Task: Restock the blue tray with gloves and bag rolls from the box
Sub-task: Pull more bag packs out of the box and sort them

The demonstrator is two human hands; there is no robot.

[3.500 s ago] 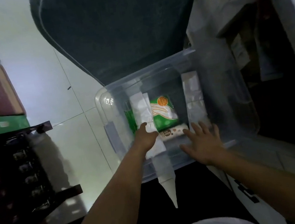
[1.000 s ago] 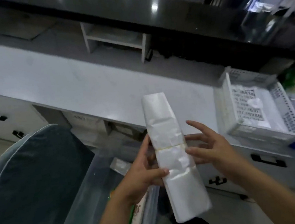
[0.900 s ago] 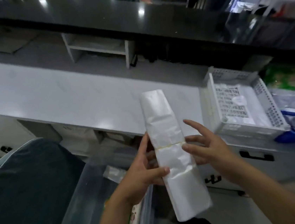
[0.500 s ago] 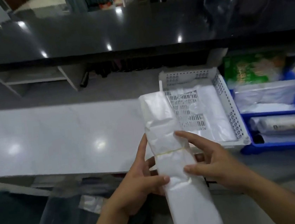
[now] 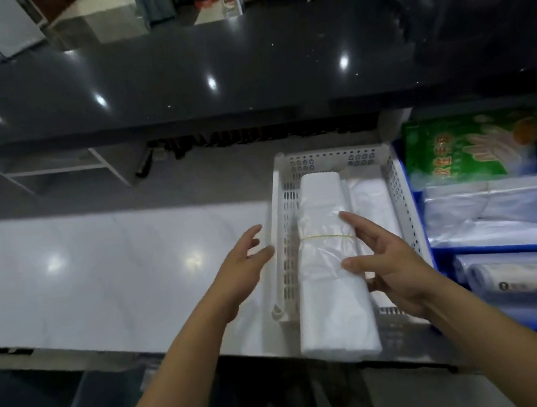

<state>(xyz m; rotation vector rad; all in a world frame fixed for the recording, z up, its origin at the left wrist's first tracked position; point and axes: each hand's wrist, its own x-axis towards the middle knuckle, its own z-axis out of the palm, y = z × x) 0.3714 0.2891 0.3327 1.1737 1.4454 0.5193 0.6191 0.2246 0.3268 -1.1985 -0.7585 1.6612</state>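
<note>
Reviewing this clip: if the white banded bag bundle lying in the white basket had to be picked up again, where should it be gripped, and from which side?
Grip the bag bundle across its middle at the yellow rubber band, coming from above. It lies lengthwise in the white basket, its near end overhanging the rim; the band cinches the loose plastic, and the basket's left wall blocks that side. The right hand touches there now.
</note>
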